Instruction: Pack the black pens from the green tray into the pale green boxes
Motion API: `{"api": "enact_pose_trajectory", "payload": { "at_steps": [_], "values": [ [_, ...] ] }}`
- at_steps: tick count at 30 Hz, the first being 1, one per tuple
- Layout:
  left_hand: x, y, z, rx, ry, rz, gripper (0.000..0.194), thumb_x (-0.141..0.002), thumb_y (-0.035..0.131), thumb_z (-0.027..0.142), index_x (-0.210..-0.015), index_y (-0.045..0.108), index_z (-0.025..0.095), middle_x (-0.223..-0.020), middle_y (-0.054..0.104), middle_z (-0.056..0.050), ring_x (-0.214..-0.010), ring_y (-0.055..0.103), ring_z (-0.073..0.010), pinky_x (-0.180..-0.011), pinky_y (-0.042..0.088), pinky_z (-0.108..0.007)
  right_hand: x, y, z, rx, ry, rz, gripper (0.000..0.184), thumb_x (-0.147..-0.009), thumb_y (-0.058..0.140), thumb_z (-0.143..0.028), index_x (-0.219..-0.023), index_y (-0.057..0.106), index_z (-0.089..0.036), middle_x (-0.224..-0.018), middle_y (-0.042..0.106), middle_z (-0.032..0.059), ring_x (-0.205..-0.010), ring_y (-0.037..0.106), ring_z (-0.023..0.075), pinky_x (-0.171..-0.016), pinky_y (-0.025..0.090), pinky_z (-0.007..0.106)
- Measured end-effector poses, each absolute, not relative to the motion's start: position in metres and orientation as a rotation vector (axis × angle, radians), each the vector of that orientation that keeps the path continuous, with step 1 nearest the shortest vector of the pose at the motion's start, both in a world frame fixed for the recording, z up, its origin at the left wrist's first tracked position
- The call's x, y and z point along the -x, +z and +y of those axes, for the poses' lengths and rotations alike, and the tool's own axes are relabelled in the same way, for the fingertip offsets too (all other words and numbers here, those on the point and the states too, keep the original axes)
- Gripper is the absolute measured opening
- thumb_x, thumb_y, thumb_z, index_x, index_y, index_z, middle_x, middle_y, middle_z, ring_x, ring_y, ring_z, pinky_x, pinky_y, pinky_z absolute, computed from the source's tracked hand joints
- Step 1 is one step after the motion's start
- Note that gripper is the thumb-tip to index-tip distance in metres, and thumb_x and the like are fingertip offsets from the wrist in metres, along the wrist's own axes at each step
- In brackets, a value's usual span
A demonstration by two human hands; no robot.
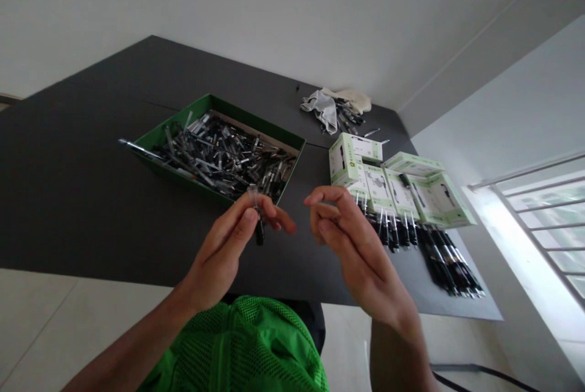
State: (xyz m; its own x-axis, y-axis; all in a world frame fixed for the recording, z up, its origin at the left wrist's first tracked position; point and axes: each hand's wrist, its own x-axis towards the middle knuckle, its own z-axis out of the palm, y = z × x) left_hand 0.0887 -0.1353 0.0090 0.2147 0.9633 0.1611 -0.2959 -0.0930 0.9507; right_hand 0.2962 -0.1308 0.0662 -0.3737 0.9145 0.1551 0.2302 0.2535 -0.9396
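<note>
My left hand is closed in front of the green box, pinching a pen between thumb and fingers. The pen's black end points down below the fingers, and a clear part shows above them; the rest is covered. To its right, my right hand is raised over the table with fingers bent and apart, and I see nothing in it. The open green box is heaped with loose pens and pen parts. Small white-and-green cartons stand beyond my right hand, with pens at their near side.
A row of black pens lies near the dark table's right end. Pale gloves or cloths lie at the back over more pens. One long pen sticks out over the box's left corner. A barred window is at right.
</note>
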Motion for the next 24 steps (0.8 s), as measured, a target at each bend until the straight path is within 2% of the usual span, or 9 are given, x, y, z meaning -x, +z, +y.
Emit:
{"api": "enact_pose_trajectory", "payload": {
  "at_steps": [3, 7, 10, 13, 16, 20, 24],
  "values": [
    [-0.085, 0.006, -0.13, -1.068, 1.279, 0.718, 0.026, -0.114, 0.046, 0.043, -0.109, 0.061, 0.022, -0.113, 0.077, -0.008, -0.11, 0.068, -0.0229, -0.1, 0.05, -0.036, -0.294, 0.052, -0.13, 0.986, 1.161, -1.749, 0.022, -0.114, 0.042, -0.031, -0.127, 0.059, -0.03, -0.088, 0.051, -0.0014, -0.077, 0.049, 0.0137, -0.07, 0.042, 0.027],
    [-0.084, 0.006, -0.126, -1.091, 1.218, 0.699, 0.026, -0.114, 0.046, 0.041, -0.104, 0.061, 0.022, -0.105, 0.074, -0.006, -0.1, 0.067, -0.0209, -0.092, 0.052, -0.034, -0.287, 0.031, -0.131, 1.0, 1.151, -1.63, 0.022, -0.114, 0.042, -0.033, -0.12, 0.062, -0.026, -0.081, 0.05, -0.0026, -0.073, 0.048, 0.0128, -0.066, 0.04, 0.026],
    [-0.09, 0.006, -0.129, -1.285, 1.169, 0.824, 0.023, -0.113, 0.05, 0.037, -0.103, 0.064, 0.022, -0.105, 0.07, -0.005, -0.103, 0.065, -0.0192, -0.095, 0.05, -0.03, -0.28, 0.018, -0.134, 1.147, 1.08, -1.517, 0.022, -0.112, 0.044, -0.037, -0.111, 0.061, -0.023, -0.065, 0.041, -0.0075, -0.055, 0.036, 0.0105, -0.051, 0.028, 0.024],
    [-0.099, 0.001, -0.134, -1.464, 1.169, 0.93, 0.018, -0.111, 0.055, 0.033, -0.107, 0.068, 0.022, -0.118, 0.067, -0.006, -0.118, 0.063, -0.02, -0.104, 0.047, -0.029, -0.276, 0.008, -0.138, 1.281, 1.117, -1.513, 0.017, -0.105, 0.056, -0.038, -0.11, 0.061, -0.022, -0.056, 0.036, -0.012, -0.045, 0.025, 0.0076, -0.043, 0.017, 0.023],
    [-0.107, -0.006, -0.139, -1.56, 1.188, 0.951, 0.017, -0.11, 0.056, 0.031, -0.111, 0.072, 0.024, -0.132, 0.064, -0.008, -0.13, 0.06, -0.0228, -0.113, 0.045, -0.033, -0.278, 0.004, -0.146, 1.362, 1.042, -1.621, 0.018, -0.096, 0.067, -0.033, -0.109, 0.067, -0.02, -0.054, 0.035, -0.0125, -0.045, 0.027, 0.0065, -0.045, 0.019, 0.022],
    [-0.118, -0.01, -0.144, -1.564, 1.178, 0.9, 0.021, -0.111, 0.054, 0.03, -0.118, 0.074, 0.026, -0.152, 0.061, -0.008, -0.145, 0.054, -0.0263, -0.122, 0.042, -0.04, -0.284, 0.001, -0.157, 1.383, 0.901, -1.688, 0.011, -0.093, 0.07, -0.03, -0.094, 0.069, -0.02, -0.056, 0.032, -0.0113, -0.049, 0.027, 0.0062, -0.047, 0.021, 0.022],
    [-0.131, -0.009, -0.148, -1.485, 1.146, 0.824, 0.027, -0.113, 0.048, 0.033, -0.12, 0.073, 0.025, -0.157, 0.061, -0.007, -0.144, 0.057, -0.0258, -0.122, 0.045, -0.04, -0.291, -0.002, -0.163, 1.364, 0.906, -1.628, 0.017, -0.092, 0.072, -0.033, -0.084, 0.065, -0.019, -0.056, 0.031, -0.0111, -0.049, 0.025, 0.0061, -0.047, 0.022, 0.023]
  ]
}}
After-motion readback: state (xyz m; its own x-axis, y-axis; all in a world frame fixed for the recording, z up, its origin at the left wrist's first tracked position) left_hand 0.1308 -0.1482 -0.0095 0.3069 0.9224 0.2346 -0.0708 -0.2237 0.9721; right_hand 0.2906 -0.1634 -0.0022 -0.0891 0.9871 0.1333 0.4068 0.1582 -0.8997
